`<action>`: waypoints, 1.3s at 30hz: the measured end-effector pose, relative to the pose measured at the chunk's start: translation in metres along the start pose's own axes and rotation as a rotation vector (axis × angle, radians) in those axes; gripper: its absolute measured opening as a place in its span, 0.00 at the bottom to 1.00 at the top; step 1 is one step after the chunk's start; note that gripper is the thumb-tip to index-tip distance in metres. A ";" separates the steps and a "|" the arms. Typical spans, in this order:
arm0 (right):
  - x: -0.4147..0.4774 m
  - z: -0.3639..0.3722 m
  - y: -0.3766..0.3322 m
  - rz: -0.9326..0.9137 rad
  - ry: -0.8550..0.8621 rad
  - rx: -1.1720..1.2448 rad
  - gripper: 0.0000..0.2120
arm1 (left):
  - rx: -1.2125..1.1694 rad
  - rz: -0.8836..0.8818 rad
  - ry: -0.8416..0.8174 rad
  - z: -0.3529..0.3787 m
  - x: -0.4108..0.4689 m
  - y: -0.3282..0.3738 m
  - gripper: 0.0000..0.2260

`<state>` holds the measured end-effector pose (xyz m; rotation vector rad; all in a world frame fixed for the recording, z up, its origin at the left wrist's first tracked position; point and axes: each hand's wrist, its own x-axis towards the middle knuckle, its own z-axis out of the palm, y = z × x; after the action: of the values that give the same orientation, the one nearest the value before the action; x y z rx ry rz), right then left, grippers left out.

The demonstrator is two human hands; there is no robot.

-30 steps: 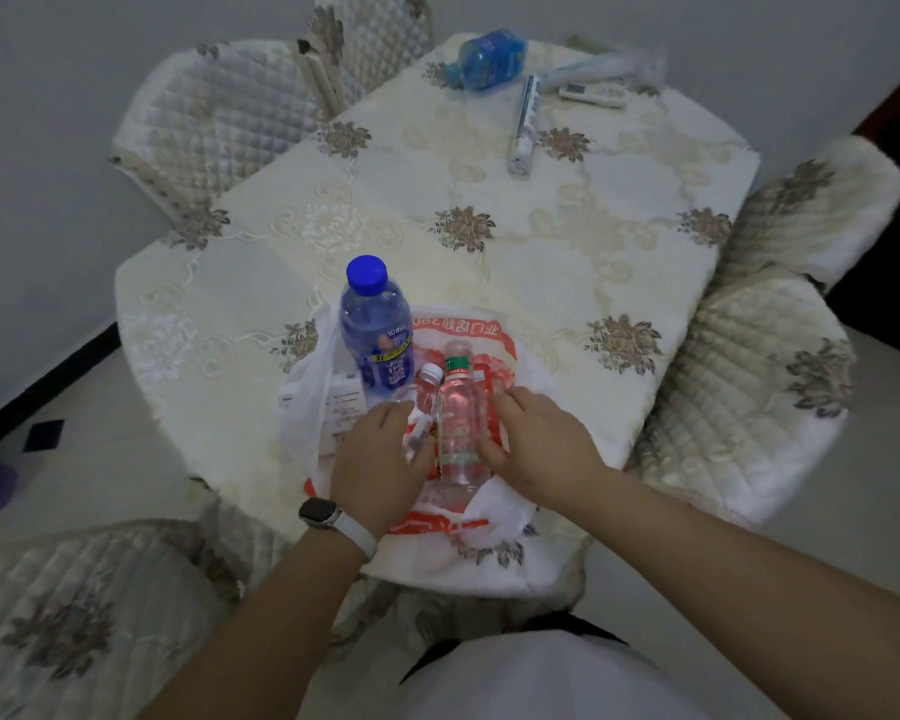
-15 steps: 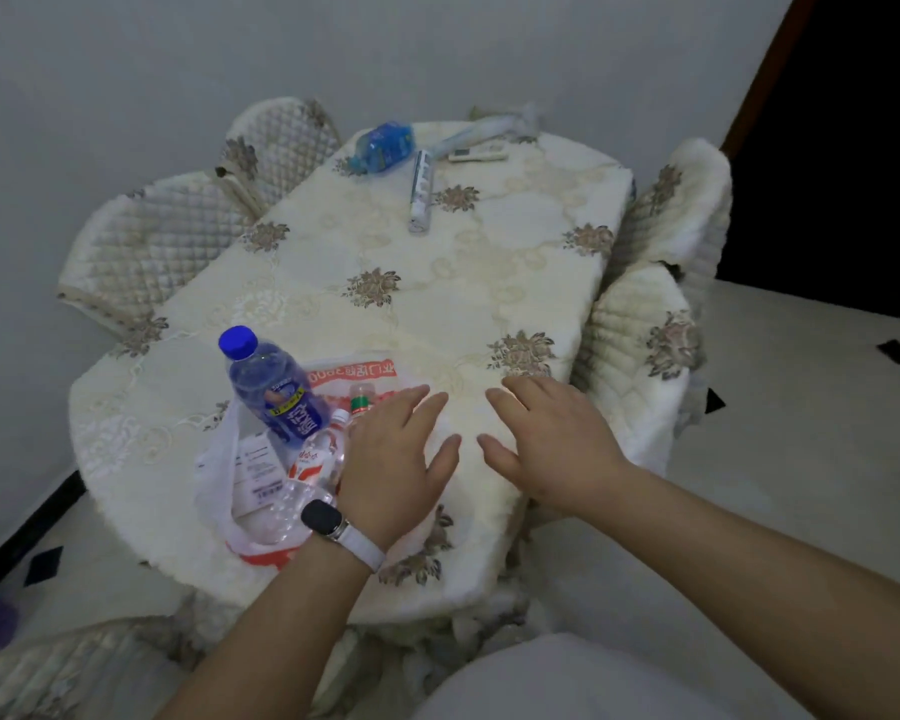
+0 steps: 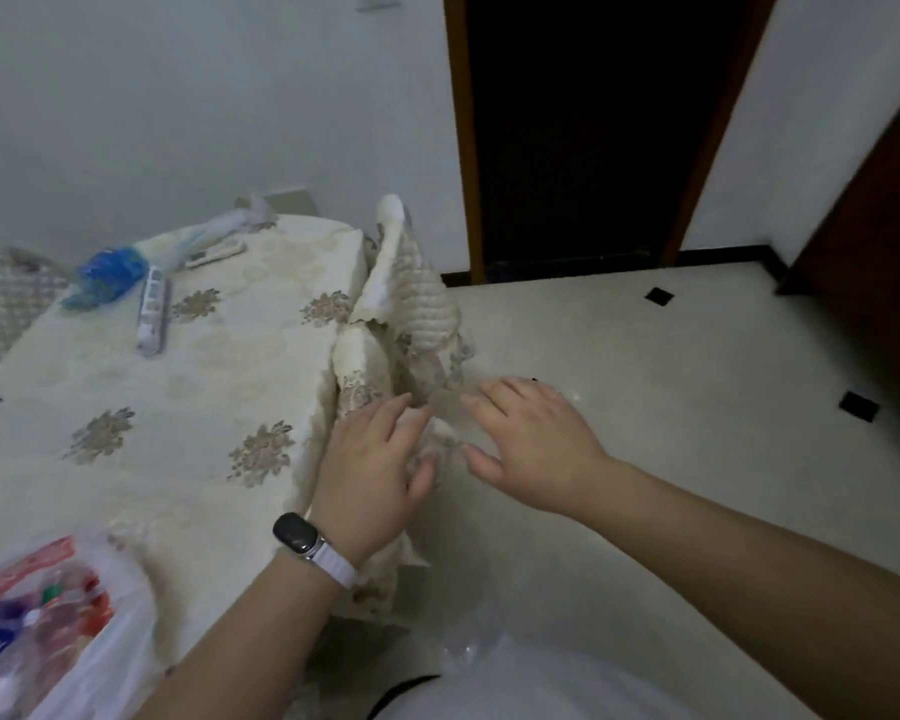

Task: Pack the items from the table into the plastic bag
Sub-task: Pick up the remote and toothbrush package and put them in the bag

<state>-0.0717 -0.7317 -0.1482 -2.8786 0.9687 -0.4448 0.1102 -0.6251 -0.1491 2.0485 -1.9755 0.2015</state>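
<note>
The white and red plastic bag [image 3: 104, 615] lies at the bottom left on the table [image 3: 141, 423], blurred, with bottles [image 3: 32, 626] showing inside it. My left hand [image 3: 372, 470], with a watch on the wrist, hovers past the table's right edge, fingers spread and empty. My right hand [image 3: 533, 446] is beside it over the floor, also spread and empty. Both hands are well clear of the bag.
A blue bottle [image 3: 104, 275], a white power strip [image 3: 152, 317], a remote [image 3: 214, 250] and a pale bundle [image 3: 203, 233] lie at the table's far end. A quilted chair [image 3: 411, 309] stands against the table's right side. A dark doorway [image 3: 593, 127] is ahead.
Both hands let go of the bottles in the bag and moved right, off the table's edge. The view swung right, so the bag slid to the bottom left corner.
</note>
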 end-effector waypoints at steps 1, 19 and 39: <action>-0.006 -0.005 0.017 0.026 0.018 0.000 0.25 | -0.008 0.025 -0.010 0.005 0.015 0.012 0.20; 0.049 -0.005 0.242 0.347 -0.011 -0.102 0.24 | -0.100 0.276 -0.027 0.134 0.258 0.067 0.20; 0.342 -0.002 0.444 0.307 -0.198 -0.156 0.27 | -0.134 0.163 -0.051 0.217 0.580 -0.017 0.22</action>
<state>-0.0711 -1.2921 -0.1315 -2.7613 1.4302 -0.0610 0.1355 -1.2429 -0.1849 1.8293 -2.1259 0.0497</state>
